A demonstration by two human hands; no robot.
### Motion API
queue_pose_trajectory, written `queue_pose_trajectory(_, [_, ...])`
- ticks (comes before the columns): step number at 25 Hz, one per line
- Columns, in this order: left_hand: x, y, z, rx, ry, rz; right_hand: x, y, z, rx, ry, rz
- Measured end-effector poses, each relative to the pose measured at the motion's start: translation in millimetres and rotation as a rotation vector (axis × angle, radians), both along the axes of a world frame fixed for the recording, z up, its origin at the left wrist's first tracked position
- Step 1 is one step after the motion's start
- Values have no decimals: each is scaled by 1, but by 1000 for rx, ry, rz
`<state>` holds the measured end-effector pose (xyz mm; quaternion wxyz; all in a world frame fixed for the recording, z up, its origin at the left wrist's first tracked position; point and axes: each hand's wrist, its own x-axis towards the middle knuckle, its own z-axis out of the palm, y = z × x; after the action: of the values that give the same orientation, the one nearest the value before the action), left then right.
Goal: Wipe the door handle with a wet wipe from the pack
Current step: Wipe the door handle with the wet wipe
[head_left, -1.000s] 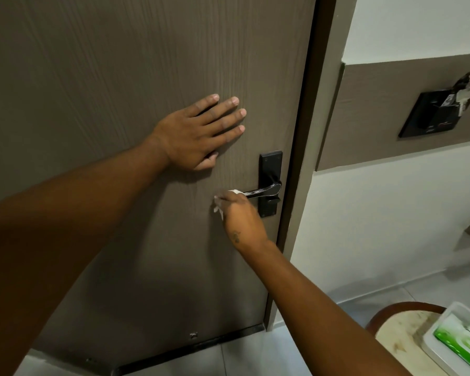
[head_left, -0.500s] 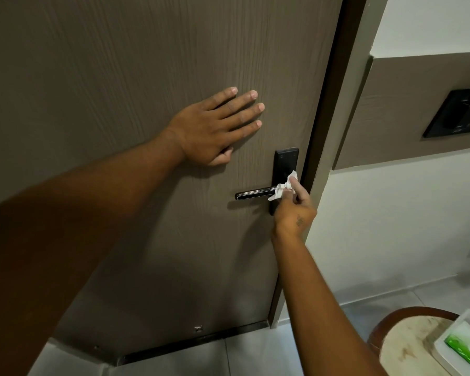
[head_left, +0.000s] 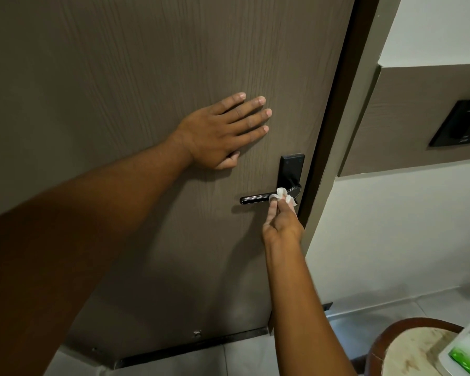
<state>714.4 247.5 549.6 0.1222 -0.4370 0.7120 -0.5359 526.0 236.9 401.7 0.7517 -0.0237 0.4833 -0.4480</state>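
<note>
Pinching wipe [head_left: 282,195] w/ right hand [head_left: 281,222]

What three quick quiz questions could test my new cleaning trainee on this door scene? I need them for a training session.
1. True or false: the left hand rests flat on the brown wood-grain door.
2. What does the right hand press against the black lever door handle?
3. Where is the wipe on the handle? A) free tip B) near the pivot by the black backplate

Key: 1 true. 2 a crumpled white wet wipe. 3 B.
</note>
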Motion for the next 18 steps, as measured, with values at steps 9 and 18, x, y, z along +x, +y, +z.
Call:
queue_pose_trajectory(9, [0,1,0,0,6,1,17,16,-33,-100,-837,77])
queue_pose_trajectory(18, [1,0,-2,9,3,-10,0,-26,-38,-285,-736,197])
